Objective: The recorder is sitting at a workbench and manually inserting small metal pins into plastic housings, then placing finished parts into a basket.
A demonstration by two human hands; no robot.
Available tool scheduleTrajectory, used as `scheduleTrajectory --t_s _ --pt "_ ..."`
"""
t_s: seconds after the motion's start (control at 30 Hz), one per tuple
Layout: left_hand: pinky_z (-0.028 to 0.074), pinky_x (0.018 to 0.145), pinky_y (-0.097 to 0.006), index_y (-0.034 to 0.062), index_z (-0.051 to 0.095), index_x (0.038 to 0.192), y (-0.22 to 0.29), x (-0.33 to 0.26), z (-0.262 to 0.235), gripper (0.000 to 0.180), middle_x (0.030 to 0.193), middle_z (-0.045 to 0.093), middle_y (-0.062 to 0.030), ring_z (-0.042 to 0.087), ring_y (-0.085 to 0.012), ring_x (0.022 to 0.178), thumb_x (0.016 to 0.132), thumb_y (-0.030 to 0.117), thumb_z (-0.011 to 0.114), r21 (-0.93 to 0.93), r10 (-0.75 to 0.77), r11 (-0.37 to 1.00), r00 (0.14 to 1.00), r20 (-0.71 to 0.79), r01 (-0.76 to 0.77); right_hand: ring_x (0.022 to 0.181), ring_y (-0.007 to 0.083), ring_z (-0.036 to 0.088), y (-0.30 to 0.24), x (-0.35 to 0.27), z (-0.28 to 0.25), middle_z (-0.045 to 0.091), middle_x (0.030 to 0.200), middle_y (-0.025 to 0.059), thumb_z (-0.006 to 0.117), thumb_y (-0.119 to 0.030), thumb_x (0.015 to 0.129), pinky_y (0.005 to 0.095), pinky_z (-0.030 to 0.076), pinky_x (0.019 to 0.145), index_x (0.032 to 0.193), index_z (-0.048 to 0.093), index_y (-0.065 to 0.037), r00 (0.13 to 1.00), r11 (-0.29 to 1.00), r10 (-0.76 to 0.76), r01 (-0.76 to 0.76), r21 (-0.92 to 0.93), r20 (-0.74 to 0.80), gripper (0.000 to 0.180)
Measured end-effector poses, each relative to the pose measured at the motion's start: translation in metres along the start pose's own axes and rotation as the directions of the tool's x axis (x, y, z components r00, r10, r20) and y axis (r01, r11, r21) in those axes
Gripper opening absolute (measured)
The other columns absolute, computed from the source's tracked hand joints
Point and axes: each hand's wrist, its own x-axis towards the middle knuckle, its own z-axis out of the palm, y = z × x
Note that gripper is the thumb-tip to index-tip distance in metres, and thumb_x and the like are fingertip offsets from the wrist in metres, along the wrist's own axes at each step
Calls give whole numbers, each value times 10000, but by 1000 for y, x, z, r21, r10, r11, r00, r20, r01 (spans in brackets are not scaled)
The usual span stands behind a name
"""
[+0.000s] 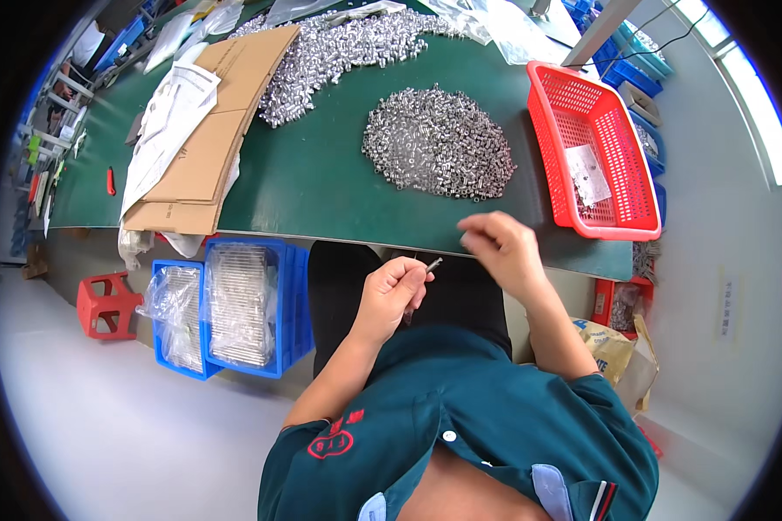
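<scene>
My left hand (387, 295) is closed around a thin, dark metal rod (434, 264), held over my lap just off the table's near edge. Only the rod's tip sticks out past the thumb; its exact kind is not clear. To its right, my right hand (508, 253) hovers over the table edge with thumb and fingers drawn together. Whatever lies in that pinch is too small to make out. Beyond both hands, a round pile of small shiny metal sleeves (439, 143) lies on the green table (313, 187).
A red plastic basket (537, 139) with a paper slip and a few small parts stands at the right. Folded cardboard (187, 178) with papers lies left. A larger heap of metal parts (347, 52) spreads at the back. Blue crates (295, 304) and a red stool (106, 304) sit below left.
</scene>
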Motion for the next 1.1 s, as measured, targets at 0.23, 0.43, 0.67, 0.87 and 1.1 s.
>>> scheduleTrajectory --t_s 0.23,0.43,0.67,0.87,1.1 --pt "322 454 -170 19 595 876 4 -2 1 214 586 497 25 419 -21 504 934 219 547 30 -19 999 1000 -17 19 767 295 615 30 16 0 616 860 100 656 -67 768 361 504 668 918 651 -65 968 926 -155 73 -370 -198 150" --pt "322 455 -170 19 596 876 5 -1 0 212 588 500 25 421 -18 508 933 217 548 40 -6 999 1000 -15 6 755 281 616 30 16 0 609 834 82 674 -62 738 361 504 662 887 653 -73 963 893 -206 114 -436 -172 151" --pt "321 463 -170 18 595 874 5 0 -1 215 588 499 26 422 -17 512 934 219 547 66 -34 997 999 -23 36 719 260 612 28 15 2 597 793 75 685 -83 730 357 498 632 848 652 -83 975 930 -130 57 -363 -181 122" --pt "323 457 -170 20 595 873 3 1 -1 214 588 499 26 419 -16 505 935 218 543 61 17 998 999 -33 -15 701 243 608 23 15 3 587 751 83 678 -80 745 332 491 613 867 655 -75 969 873 -210 126 -470 -131 125" --pt "316 441 -172 19 599 879 0 0 2 212 584 498 22 416 -19 497 939 211 532 79 25 997 999 -33 -22 656 58 564 -4 -7 15 617 785 18 633 -61 846 192 463 589 927 613 10 900 724 269 -424 544 343 110"
